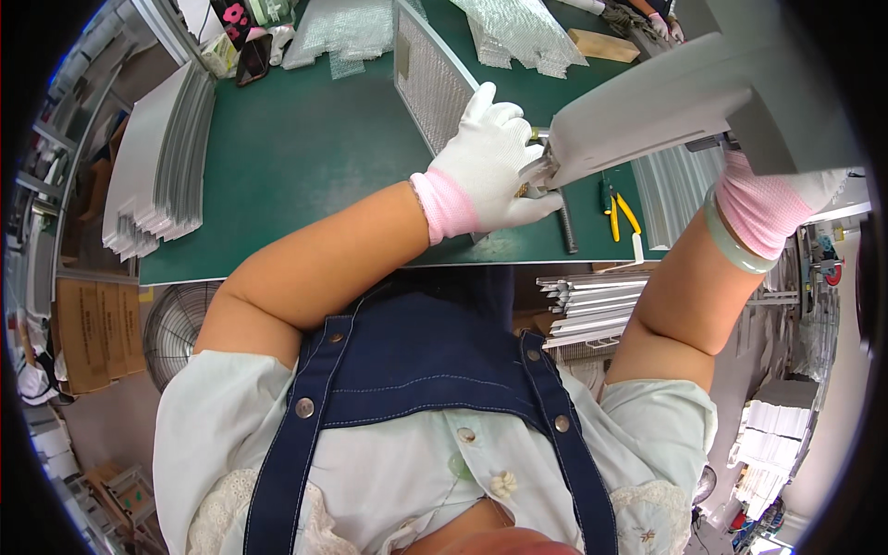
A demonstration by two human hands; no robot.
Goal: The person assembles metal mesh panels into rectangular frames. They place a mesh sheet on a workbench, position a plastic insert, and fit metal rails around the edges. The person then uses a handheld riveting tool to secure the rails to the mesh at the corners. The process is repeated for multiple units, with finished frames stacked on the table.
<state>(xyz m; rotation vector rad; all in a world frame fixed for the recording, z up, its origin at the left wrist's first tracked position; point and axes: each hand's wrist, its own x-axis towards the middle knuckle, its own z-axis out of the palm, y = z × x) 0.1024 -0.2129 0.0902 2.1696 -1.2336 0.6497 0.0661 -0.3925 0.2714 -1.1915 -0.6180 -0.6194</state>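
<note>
My left hand (490,166), in a white glove with a pink cuff, grips a thin framed panel (430,79) that stands on edge, its mesh-like face tilted. The hand covers part of the frame, right beside the metal nose of a large grey machine head (647,116). The thumb stretches out below that nose. At the right, my right hand (819,190), gloved too, is up against the machine's far end; the machine's body hides its fingers. A greenish band (735,236) circles that wrist.
A green-topped table (296,166) bears a stack of grey panels (162,157), bubble wrap (338,37), a phone (253,59), yellow-handled pliers (618,215), a dark rod (567,227) and metal strips (680,190). More strips (592,305) lie below the edge. Another person's gloved hands (666,26) show far off.
</note>
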